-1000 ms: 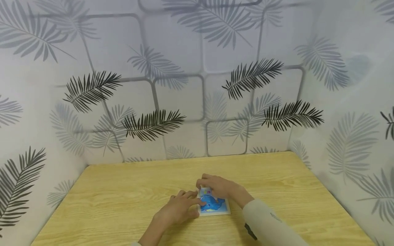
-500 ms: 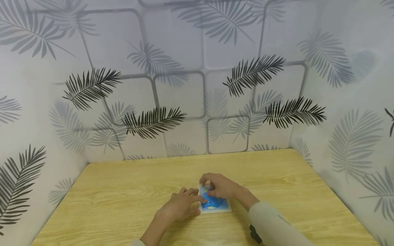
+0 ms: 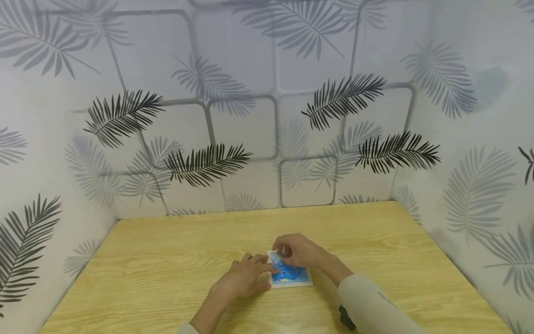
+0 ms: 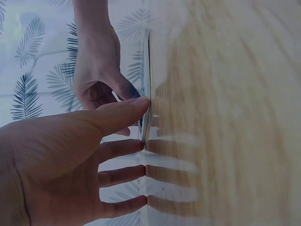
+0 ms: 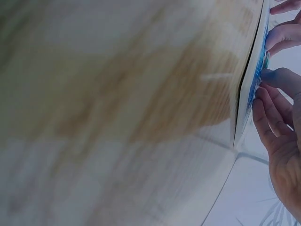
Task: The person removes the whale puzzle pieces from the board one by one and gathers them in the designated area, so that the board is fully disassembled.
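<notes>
A flat square puzzle board [image 3: 292, 281] with a white border and a blue whale picture lies on the table. My left hand [image 3: 246, 277] steadies its left side, fingers spread; one fingertip rests on the whale, others touch the tabletop. In the left wrist view, the left thumb [image 4: 127, 113] lies against the board's edge. Over the board's upper part, my right hand [image 3: 301, 251] bends its fingers and thumb together at a small puzzle piece [image 5: 266, 60], which sits slightly raised from the picture. The fingers hide much of that piece.
The wooden table [image 3: 175, 260] surrounds the board. Behind and beside it stand walls covered in leaf-patterned paper [image 3: 242, 130]. A dark object [image 3: 346, 318] shows under the right sleeve [image 3: 371, 301].
My right hand has shifted slightly right, and its thumb and fingers have drawn in over the board's top part, covering the piece seen there before. The left hand has stayed in place.
</notes>
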Demonstrator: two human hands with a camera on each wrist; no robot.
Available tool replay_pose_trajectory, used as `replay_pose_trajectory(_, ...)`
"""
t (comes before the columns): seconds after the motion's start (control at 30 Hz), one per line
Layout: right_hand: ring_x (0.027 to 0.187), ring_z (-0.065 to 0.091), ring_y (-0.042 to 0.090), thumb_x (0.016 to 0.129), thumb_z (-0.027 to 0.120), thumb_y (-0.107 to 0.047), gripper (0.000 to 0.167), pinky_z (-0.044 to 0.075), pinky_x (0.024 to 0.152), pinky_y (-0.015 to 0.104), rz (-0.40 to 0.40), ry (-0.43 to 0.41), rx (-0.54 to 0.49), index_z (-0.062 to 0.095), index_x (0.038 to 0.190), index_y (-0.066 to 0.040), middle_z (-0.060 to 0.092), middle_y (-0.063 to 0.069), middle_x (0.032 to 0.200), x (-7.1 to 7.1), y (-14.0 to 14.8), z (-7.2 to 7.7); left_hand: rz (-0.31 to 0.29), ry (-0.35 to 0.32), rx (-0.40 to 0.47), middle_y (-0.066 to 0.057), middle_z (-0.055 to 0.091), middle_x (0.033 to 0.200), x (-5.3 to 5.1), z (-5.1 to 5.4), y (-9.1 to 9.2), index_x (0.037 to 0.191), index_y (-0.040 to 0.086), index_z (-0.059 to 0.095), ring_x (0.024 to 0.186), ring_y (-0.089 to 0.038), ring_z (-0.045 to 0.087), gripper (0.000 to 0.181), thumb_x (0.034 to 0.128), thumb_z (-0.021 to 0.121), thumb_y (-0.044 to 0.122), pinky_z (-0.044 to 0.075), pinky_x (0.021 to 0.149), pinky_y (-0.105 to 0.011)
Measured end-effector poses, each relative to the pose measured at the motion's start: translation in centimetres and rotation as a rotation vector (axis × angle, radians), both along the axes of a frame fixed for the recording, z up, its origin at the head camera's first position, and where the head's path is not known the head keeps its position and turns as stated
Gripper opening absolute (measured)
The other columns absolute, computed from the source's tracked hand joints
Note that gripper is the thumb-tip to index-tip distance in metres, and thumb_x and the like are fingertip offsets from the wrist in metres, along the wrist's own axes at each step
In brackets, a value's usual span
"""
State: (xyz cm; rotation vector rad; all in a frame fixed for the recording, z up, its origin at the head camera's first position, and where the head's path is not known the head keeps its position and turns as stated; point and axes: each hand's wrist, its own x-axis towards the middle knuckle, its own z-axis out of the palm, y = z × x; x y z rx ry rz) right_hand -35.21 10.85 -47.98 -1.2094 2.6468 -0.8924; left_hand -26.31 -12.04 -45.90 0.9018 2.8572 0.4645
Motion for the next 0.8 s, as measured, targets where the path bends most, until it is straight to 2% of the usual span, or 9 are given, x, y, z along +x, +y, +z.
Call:
replay_pose_trajectory(0.2,0.093,0.063,0.018,0.087,0.077,0.002,0.039,0.054,0.082,0.028,0.017,-0.033,-0.019,0.067,0.124,-0.008,0.067,0.004,0.107,0.3,0.4,-0.2,0.004,-0.009,-0.013,-0.013,0.053,0.154,0.0,-0.1,0.0,0.134,0.029,0.069,0.133,-0.041,0.050,0.036,0.0988,0.071,0.034,0.045,0.099,-0.068)
replay_pose_trajectory(0.4,0.095,0.066,0.018,0.089,0.078,0.002,0.032,0.056,0.086,0.031,0.007,-0.071,-0.048,0.071,0.118,-0.009,0.072,0.002,0.113,0.4,0.6,-0.1,0.010,-0.007,-0.015,-0.012,0.051,0.155,0.0,0.0,-0.1,0.136,0.029,0.068,0.134,-0.041,0.049,0.037,0.0987,0.071,0.035,0.045,0.100,-0.068)
replay_pose_trajectory(0.73,0.089,0.065,0.014,0.090,0.077,0.001,0.026,0.056,0.080,0.028,-0.054,-0.064,-0.111,0.073,0.113,-0.010,0.073,0.001,0.107,0.4,1.6,0.0,0.009,-0.023,-0.002,-0.013,0.044,0.160,-0.1,-0.1,-0.2,0.136,0.032,0.066,0.136,-0.042,0.046,0.037,0.0999,0.069,0.035,0.042,0.102,-0.067)
replay_pose_trajectory(0.8,0.087,0.064,0.012,0.091,0.076,0.000,0.024,0.056,0.078,0.027,-0.066,-0.041,-0.123,0.073,0.112,-0.010,0.073,0.001,0.106,0.4,2.1,0.2,0.015,-0.020,-0.007,-0.013,0.044,0.160,0.0,-0.2,-0.2,0.136,0.032,0.066,0.136,-0.041,0.046,0.037,0.0997,0.070,0.035,0.042,0.102,-0.066)
